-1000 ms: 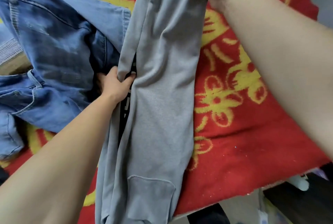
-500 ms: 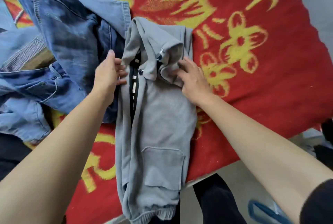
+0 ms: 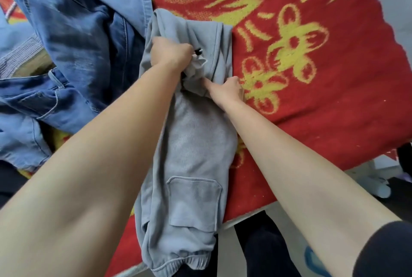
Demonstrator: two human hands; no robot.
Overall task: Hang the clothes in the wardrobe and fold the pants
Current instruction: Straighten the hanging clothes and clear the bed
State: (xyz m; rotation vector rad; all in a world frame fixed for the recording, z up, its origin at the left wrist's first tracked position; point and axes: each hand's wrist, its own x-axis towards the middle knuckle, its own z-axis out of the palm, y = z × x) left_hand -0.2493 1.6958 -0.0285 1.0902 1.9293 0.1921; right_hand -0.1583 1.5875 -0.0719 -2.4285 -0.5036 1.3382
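Observation:
Grey sweatpants (image 3: pixel 196 142) lie lengthwise on a red and yellow blanket (image 3: pixel 323 98), their cuffed ends hanging over the near edge and a patch pocket facing up. The upper part is folded back toward me. My left hand (image 3: pixel 171 53) grips the bunched waistband fabric near the drawstring. My right hand (image 3: pixel 225 90) presses and pinches the right edge of the fold. Blue jeans (image 3: pixel 73 42) lie crumpled to the left, touching the grey pants.
The blanket's near edge runs diagonally at lower right, with floor and a white object (image 3: pixel 376 185) beyond it. More denim and a striped garment (image 3: pixel 22 53) pile up at the far left. Dark cloth (image 3: pixel 263 243) shows below the bed edge.
The upper end of the grey pants, held up by my right hand a second ago, now lies folded down. My left hand moved from their left edge onto the waistband; my right hand slid to the fold's right edge.

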